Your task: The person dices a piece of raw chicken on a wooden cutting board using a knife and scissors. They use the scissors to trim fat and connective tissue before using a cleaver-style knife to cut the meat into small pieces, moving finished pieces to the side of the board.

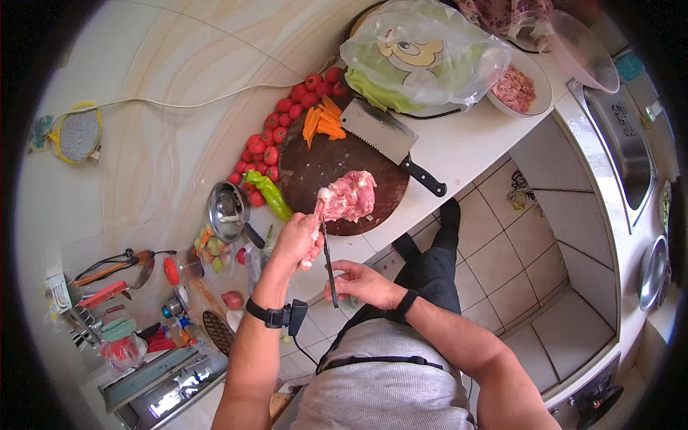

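Note:
Raw meat on the bone [348, 198] is gripped at its thin end by my left hand [296, 239], over the near edge of a round dark chopping board [365, 161]. My right hand [360, 285] holds a narrow dark cutting tool [329, 269], seen edge-on; whether it is a knife or scissors I cannot tell. Its upper end touches the meat beside my left fingers. Carrot pieces [325, 121] lie at the board's far side. A cleaver [380, 129] rests there, its black handle over the counter. A green pepper [270, 194] lies against the board's left edge.
Several tomatoes [271, 134] line the wall behind the board. Leafy greens under a plastic bag [424, 59] and a bowl of minced meat [516, 88] stand at the back right. A metal pan [228, 209] is at the left; a sink [623, 140] is far right.

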Demonstrator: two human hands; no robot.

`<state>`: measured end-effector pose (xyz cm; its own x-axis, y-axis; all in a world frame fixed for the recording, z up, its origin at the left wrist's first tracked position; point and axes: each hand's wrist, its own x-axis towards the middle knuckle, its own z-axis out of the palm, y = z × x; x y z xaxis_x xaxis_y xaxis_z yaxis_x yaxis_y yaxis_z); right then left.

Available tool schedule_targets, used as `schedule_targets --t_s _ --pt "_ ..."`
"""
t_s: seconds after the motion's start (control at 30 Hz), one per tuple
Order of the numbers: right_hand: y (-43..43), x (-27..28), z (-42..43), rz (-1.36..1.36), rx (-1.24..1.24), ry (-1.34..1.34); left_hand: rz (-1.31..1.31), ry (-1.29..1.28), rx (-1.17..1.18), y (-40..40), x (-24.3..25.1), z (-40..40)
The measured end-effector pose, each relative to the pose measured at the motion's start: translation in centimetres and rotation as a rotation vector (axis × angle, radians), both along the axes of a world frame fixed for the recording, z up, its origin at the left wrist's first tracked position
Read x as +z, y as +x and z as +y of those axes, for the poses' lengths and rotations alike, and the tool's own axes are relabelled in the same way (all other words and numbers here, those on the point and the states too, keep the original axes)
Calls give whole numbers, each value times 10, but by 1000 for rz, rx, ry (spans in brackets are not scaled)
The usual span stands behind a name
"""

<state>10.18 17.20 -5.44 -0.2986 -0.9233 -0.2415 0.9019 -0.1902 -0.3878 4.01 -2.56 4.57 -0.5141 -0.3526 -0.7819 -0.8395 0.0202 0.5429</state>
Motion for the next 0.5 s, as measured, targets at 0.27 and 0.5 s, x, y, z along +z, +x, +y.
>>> schedule_targets --t_s 0.27,0.5 --pt "-5 9 9 460 74 374 -181 17 -155 -5 8 -3" --pt "11 3 8 480 -128 455 -63 92 -190 1 -12 -1"
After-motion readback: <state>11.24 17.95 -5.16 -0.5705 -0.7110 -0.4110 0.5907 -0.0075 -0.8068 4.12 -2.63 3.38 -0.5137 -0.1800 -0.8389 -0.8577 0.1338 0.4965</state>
